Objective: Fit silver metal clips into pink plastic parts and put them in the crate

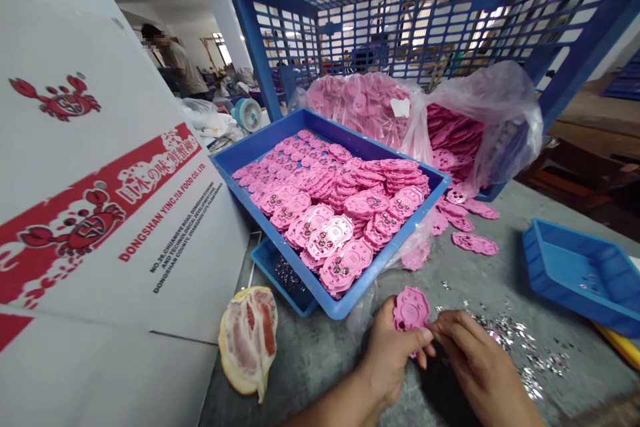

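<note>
My left hand point(387, 353) grips a pink moulded plastic piece point(413, 307) over the table, with its thumb lying across the lower part. My right hand point(475, 363) meets it at the right edge, fingertips pinched together close to my left thumb. Whatever sits in that pinch is too small or hidden to name. Small shiny metal pieces point(533, 347) lie scattered on the table beside my right hand. Just beyond my hands, a blue tray point(345, 303) is heaped with similar pink pieces point(345, 265), many bearing small metal parts.
A blue crate point(280, 90) on its side holds plastic bags of pink pieces point(367, 107). At right is a shallow blue bin point(555, 280). An opened pomelo point(249, 340) lies near a white carton point(115, 320). Another small tray point(297, 303) sits under the big one. A person point(183, 67) stands behind.
</note>
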The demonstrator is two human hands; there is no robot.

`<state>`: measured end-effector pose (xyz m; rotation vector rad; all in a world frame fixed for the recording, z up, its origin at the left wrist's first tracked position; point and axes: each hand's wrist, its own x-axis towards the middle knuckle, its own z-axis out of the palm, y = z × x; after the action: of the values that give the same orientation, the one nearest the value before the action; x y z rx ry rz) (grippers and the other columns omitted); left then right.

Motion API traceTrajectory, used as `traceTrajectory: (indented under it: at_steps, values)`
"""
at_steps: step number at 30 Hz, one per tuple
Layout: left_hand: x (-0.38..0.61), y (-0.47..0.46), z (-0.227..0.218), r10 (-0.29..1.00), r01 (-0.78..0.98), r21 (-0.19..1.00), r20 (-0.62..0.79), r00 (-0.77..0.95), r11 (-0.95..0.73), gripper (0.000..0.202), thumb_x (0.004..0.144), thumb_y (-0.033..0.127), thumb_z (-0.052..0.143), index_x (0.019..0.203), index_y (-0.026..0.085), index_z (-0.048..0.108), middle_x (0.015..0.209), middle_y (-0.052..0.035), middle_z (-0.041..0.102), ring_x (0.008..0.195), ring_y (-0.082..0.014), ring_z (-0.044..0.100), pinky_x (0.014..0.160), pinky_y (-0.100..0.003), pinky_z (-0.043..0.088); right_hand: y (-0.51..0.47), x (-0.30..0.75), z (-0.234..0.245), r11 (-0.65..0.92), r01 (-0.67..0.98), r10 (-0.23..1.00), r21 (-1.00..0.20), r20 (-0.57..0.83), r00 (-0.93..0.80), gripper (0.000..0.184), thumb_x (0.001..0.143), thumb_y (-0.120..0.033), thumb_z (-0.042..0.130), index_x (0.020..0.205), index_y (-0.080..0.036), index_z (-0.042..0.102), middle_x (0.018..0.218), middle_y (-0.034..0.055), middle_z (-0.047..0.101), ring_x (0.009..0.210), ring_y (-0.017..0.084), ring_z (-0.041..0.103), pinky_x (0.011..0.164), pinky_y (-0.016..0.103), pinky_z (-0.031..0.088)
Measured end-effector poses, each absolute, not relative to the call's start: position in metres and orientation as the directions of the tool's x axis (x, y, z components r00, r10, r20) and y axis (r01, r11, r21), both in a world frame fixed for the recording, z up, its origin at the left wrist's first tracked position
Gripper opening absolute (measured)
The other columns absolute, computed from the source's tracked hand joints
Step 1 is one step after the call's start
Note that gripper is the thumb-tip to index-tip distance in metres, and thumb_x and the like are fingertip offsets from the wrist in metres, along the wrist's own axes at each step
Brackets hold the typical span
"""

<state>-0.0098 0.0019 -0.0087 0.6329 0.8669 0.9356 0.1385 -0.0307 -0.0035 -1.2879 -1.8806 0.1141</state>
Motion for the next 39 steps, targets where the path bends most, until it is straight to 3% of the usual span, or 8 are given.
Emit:
traceTrajectory:
  at_steps: [10, 15, 20, 27, 33, 39]
  values:
    - [-0.01, 0.002, 0.001, 0.869, -0.424, 0.761, -0.398, 0.294, 0.491, 0.044, 0.053, 0.02, 0.07, 0.095, 0.012, 0.058, 0.067, 0.0027, 0.062, 0.052, -0.0077, 0.055, 0.043, -0.017, 0.037, -0.028, 0.136, -0.012, 0.261, 0.521, 0.94, -0.812, 0.338, 0.055, 0.028, 0.095, -0.047, 0.064, 0.084, -0.026, 0.079, 0.085, 0.0054, 0.073, 0.079, 0.018, 0.075, 0.071, 0.024, 0.06]
    - [-0.009, 0.003, 0.003, 0.875, -0.362, 0.8, -0.403, 0.268, 0.479, 0.042, 0.055, 0.02, 0.071, 0.094, 0.012, 0.059, 0.066, 0.0034, 0.061, 0.052, -0.0074, 0.054, 0.044, -0.017, 0.037, -0.025, 0.135, -0.014, 0.142, 0.484, 0.973, -0.863, 0.211, 0.091, 0.04, 0.092, -0.055, 0.062, 0.068, -0.024, 0.072, 0.078, 0.0054, 0.071, 0.073, 0.019, 0.07, 0.07, 0.028, 0.057]
    - [-0.007, 0.004, -0.004, 0.899, -0.309, 0.847, -0.377, 0.225, 0.433, 0.034, 0.059, 0.02, 0.069, 0.091, 0.013, 0.06, 0.064, 0.0037, 0.061, 0.051, -0.0079, 0.054, 0.044, -0.019, 0.037, -0.023, 0.135, -0.016, 0.061, 0.444, 0.984, -0.894, 0.128, 0.121, 0.042, 0.089, -0.058, 0.063, 0.067, -0.023, 0.069, 0.076, 0.0053, 0.07, 0.072, 0.02, 0.067, 0.07, 0.031, 0.053]
    - [-0.009, 0.004, -0.004, 0.919, -0.318, 0.865, -0.338, 0.204, 0.388, 0.029, 0.061, 0.021, 0.072, 0.089, 0.015, 0.064, 0.064, 0.003, 0.064, 0.053, -0.0092, 0.056, 0.047, -0.02, 0.042, -0.026, 0.126, -0.001, 0.008, 0.375, 0.982, -0.927, 0.078, 0.172, 0.037, 0.09, -0.052, 0.064, 0.067, -0.023, 0.064, 0.071, 0.0033, 0.065, 0.069, 0.02, 0.061, 0.07, 0.033, 0.047]
    - [-0.009, 0.006, -0.006, 0.935, -0.302, 0.889, -0.295, 0.196, 0.344, 0.027, 0.066, 0.02, 0.075, 0.091, 0.016, 0.064, 0.068, 0.0032, 0.066, 0.056, -0.0097, 0.059, 0.049, -0.02, 0.046, -0.026, 0.125, 0.0, 0.027, 0.341, 0.972, -0.94, 0.104, 0.209, 0.023, 0.092, -0.037, 0.065, 0.074, -0.023, 0.063, 0.083, 0.0042, 0.068, 0.083, 0.021, 0.062, 0.082, 0.037, 0.048]
    - [-0.009, 0.006, -0.005, 0.919, -0.363, 0.848, -0.321, 0.23, 0.387, 0.028, 0.066, 0.016, 0.076, 0.091, 0.016, 0.062, 0.068, 0.0039, 0.066, 0.056, -0.0088, 0.06, 0.048, -0.019, 0.044, -0.026, 0.128, 0.006, 0.127, 0.476, 0.971, -0.87, 0.207, 0.119, 0.018, 0.095, -0.028, 0.062, 0.077, -0.023, 0.064, 0.084, 0.004, 0.067, 0.083, 0.019, 0.063, 0.08, 0.035, 0.049]
